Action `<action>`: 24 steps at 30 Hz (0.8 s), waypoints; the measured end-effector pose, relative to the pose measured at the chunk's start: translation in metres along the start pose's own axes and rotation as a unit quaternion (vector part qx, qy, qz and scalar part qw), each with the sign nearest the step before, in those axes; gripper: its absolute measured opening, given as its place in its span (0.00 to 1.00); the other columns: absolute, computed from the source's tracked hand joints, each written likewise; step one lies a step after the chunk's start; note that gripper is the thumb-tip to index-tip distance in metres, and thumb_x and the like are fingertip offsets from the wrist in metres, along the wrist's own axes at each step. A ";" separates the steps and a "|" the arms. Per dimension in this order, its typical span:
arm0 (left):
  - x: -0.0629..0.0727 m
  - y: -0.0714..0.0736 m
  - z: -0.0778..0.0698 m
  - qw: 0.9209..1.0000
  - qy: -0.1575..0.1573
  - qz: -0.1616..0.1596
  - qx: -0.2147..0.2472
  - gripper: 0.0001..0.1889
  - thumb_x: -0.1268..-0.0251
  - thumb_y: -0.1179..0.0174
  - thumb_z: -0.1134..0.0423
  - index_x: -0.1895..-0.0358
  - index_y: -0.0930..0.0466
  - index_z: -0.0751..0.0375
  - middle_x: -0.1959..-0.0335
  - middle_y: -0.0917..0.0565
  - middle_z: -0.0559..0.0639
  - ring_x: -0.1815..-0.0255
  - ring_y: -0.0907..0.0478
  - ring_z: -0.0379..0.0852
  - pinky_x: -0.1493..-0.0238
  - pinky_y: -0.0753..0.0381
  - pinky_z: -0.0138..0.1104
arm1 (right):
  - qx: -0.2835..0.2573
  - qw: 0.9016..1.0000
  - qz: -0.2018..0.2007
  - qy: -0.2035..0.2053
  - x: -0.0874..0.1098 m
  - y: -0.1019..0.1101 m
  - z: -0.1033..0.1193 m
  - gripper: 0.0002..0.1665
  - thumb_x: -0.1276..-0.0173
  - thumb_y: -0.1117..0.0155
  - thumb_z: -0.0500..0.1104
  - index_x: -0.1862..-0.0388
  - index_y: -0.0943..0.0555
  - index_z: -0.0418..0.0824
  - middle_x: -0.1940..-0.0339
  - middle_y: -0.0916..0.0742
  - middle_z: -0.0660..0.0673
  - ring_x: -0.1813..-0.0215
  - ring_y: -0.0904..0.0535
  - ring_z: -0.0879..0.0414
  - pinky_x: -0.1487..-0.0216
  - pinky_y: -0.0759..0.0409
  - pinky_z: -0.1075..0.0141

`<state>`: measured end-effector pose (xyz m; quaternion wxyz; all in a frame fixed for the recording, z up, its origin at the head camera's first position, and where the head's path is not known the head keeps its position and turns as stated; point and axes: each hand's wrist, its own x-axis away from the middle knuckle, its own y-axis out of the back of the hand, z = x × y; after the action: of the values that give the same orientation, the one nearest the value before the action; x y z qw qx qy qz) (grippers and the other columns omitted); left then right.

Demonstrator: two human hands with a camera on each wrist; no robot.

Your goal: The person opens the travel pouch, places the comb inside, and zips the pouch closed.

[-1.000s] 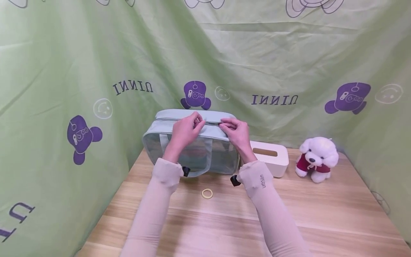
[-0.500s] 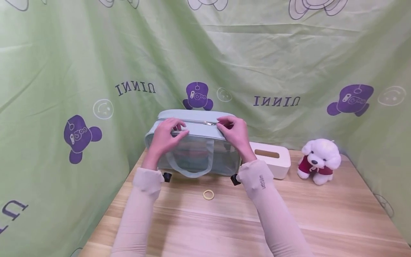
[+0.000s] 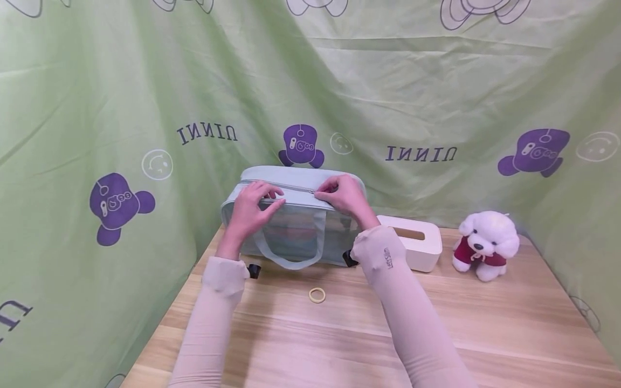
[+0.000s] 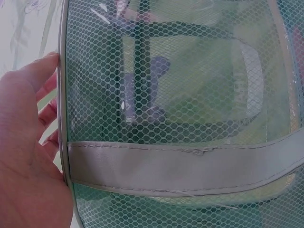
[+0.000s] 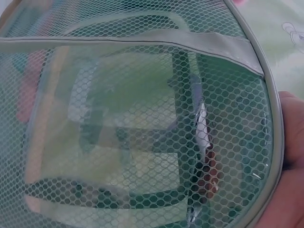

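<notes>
A pale blue-green handbag [image 3: 291, 231] with see-through mesh sides stands on the table, its zipper [image 3: 286, 186] running along the top. My left hand [image 3: 247, 215] holds the top front edge near the left end. In the left wrist view the thumb [image 4: 45, 69] lies at the piped edge, the other fingers behind it. With thumb and forefinger, my right hand [image 3: 345, 195] pinches the zipper pull [image 3: 312, 192] right of the middle. A handle strap [image 3: 317, 242] hangs down the bag's front. Mesh and edge piping hide most of the right fingers in the right wrist view.
Right of the bag stands a white tissue box [image 3: 426, 250] with a slot in its top. Farther right sits a white plush dog [image 3: 487, 237] in a red shirt. A small yellow ring [image 3: 317, 295] lies in front of the bag. Green printed cloth [image 3: 378, 97] hangs behind.
My left hand has moved left from the zipper to the bag's front edge. My right hand has shifted slightly left onto the zipper pull, which showed uncovered half a second ago.
</notes>
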<state>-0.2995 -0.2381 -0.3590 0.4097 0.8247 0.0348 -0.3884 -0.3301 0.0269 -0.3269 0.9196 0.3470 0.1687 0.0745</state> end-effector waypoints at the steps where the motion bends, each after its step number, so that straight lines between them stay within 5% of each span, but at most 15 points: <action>1: 0.000 0.000 0.000 1.000 -0.001 -0.001 -0.001 0.10 0.35 0.28 0.56 0.56 0.13 0.55 0.64 0.17 0.51 0.57 0.21 0.51 0.48 0.25 0.48 | -0.007 1.000 0.010 -0.003 0.000 0.000 0.000 0.10 0.35 0.24 0.48 0.60 0.08 0.44 0.62 0.07 0.46 0.58 0.14 0.54 0.51 0.21 0.63; 14: 0.003 -0.001 -0.003 1.000 -0.001 -0.008 -0.004 0.06 0.36 0.28 0.56 0.60 0.11 0.52 0.61 0.14 0.49 0.55 0.20 0.50 0.46 0.25 0.52 | -0.034 0.999 0.036 0.018 -0.009 -0.001 0.004 0.09 0.37 0.27 0.34 0.58 0.09 0.38 0.64 0.09 0.43 0.62 0.18 0.56 0.54 0.24 0.68; 24: 0.004 -0.003 -0.002 1.000 0.001 -0.007 -0.009 0.07 0.35 0.28 0.55 0.59 0.11 0.51 0.61 0.14 0.48 0.54 0.20 0.50 0.46 0.26 0.52 | 0.005 0.999 0.044 0.015 -0.011 -0.003 0.003 0.05 0.36 0.25 0.40 0.63 0.08 0.40 0.68 0.09 0.44 0.65 0.20 0.55 0.56 0.25 0.65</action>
<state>-0.2961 -0.2360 -0.3627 0.4146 0.8209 0.0443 -0.3902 -0.3387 0.0199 -0.3241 0.9109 0.3577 0.1673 0.1195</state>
